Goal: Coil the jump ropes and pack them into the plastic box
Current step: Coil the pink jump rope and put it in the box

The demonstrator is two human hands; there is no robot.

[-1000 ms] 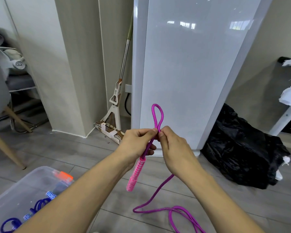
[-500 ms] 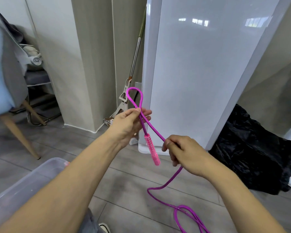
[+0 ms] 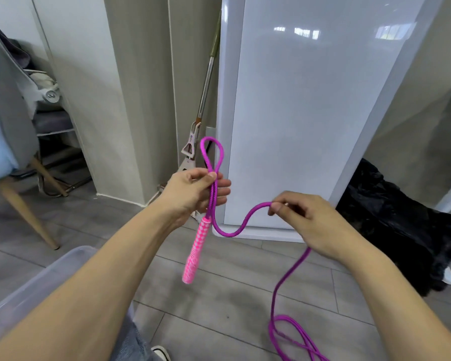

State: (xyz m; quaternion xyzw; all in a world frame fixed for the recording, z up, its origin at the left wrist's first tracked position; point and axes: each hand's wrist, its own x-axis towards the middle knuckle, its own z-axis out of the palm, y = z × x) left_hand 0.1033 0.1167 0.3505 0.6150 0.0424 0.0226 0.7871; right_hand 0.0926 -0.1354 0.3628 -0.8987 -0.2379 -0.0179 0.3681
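Observation:
My left hand [image 3: 193,190] pinches a purple jump rope [image 3: 228,231] so that a small loop [image 3: 212,155] stands up above the fingers. The rope's pink handle [image 3: 195,250] hangs straight down below that hand. My right hand [image 3: 303,217] grips the same rope further along, to the right and slightly lower. Between the hands the rope sags in a curve. Past my right hand it drops to the floor and lies in loose loops [image 3: 294,337] at the bottom. The clear plastic box [image 3: 37,282] sits at the lower left, mostly hidden by my left forearm.
A tall white glossy appliance [image 3: 310,113] stands straight ahead. A mop [image 3: 203,105] leans in the corner beside it. A black plastic bag [image 3: 396,225] lies on the floor at the right. A blue chair [image 3: 3,142] with wooden legs stands at the left.
My right hand has slid along the rope to the right and risen, drawing out a sagging length between the hands. The loop in my left hand stays up.

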